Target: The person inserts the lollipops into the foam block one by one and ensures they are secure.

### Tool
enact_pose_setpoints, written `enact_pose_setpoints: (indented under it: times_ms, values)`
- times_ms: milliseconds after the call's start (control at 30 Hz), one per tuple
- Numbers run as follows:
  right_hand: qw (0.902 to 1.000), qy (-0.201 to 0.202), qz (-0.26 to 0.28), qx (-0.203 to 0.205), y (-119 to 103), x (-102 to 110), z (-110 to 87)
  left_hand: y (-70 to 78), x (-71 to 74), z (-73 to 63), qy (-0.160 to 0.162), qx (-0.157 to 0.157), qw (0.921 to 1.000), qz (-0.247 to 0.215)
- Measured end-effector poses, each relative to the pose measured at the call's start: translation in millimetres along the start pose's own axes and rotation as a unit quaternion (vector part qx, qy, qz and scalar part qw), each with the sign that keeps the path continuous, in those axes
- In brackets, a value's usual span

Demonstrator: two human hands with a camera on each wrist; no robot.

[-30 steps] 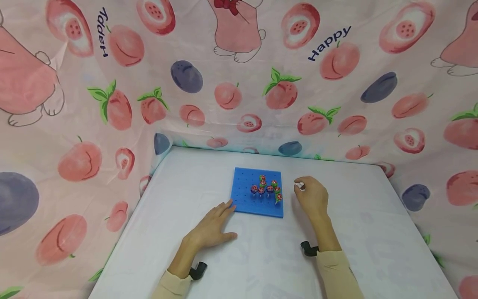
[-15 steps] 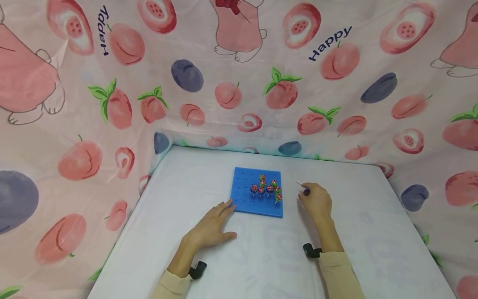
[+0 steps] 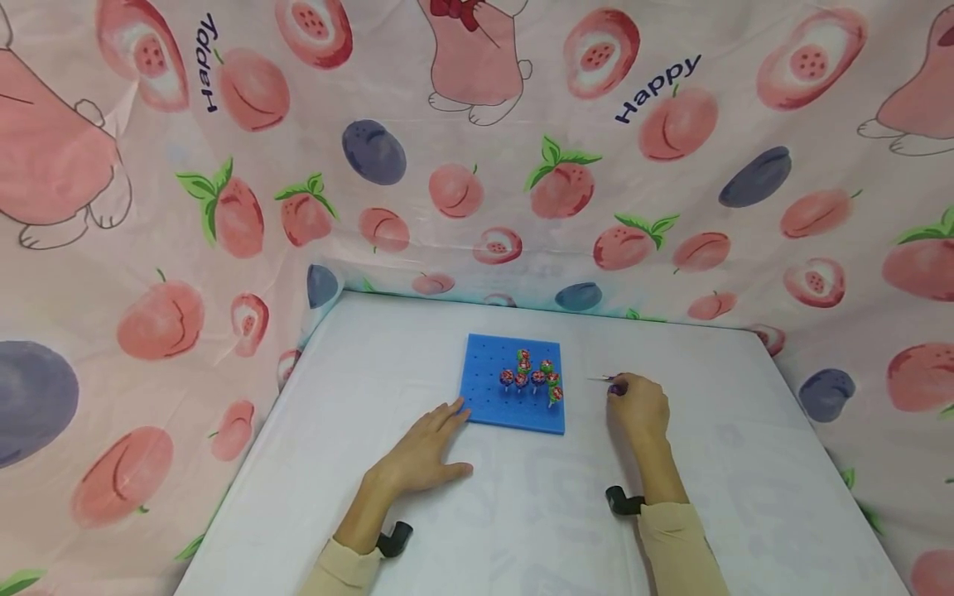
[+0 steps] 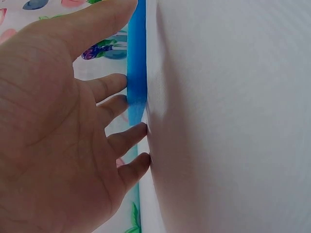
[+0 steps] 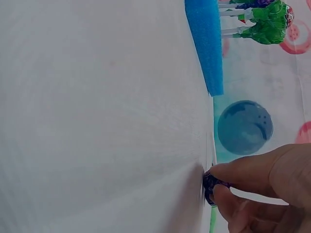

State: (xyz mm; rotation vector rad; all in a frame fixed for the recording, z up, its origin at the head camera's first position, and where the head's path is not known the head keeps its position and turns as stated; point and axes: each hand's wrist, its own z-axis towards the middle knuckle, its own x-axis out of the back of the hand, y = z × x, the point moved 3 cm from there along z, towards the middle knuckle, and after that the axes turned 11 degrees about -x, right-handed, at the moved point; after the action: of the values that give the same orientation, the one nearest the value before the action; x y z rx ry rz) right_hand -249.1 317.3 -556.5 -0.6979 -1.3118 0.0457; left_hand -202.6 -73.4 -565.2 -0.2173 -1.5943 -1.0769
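Observation:
A blue foam board [image 3: 493, 410] with rows of small holes lies on the table. Several wrapped lollipops [image 3: 538, 377] stand in it, stick down, mostly in its right half. My left hand [image 3: 421, 451] is spread out, its fingertips touching the board's front left corner. The left wrist view shows those fingers [image 4: 116, 85] straight against the blue edge. To the right of the board, my right hand [image 3: 643, 406] pinches a purple-wrapped lollipop [image 5: 210, 188] by its head between thumb and fingers, low at the tabletop. Its white stick points left towards the board.
The table has a white cover [image 3: 522, 513]. Behind it and at both sides hangs a pink fruit-print cloth [image 3: 462, 273]. Black wrist mounts [image 3: 395, 540] sit at both sleeves.
My right hand has moved right and down, away from the board, with the lollipop. Its stick, tilted up half a second ago, now lies nearly level. The left hand and board stay still.

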Motion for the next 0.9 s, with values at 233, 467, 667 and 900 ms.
enact_pose_setpoints:
  times_ms: [233, 467, 667, 900]
  values:
    - [0.9998, -0.021, -0.005, -0.005, 2.3, -2.7, 0.2, -1.0, -0.7, -0.1, 0.001, 0.004, 1.0000, -0.003]
    - [0.9998, -0.020, 0.005, 0.003, 0.3, -2.3, -2.6, -2.9, -2.7, 0.3, 0.002, 0.002, 1.0000, -0.002]
    - [0.9996, 0.006, 0.027, 0.011, -2.3, 3.4, -3.3, -3.1, -3.2, 0.3, 0.006, -0.001, 1.0000, 0.000]
    - [0.9971, 0.046, 0.057, 0.021, -10.1, 17.0, -4.8, -2.9, -2.8, 0.3, 0.002, 0.004, 1.0000, 0.002]
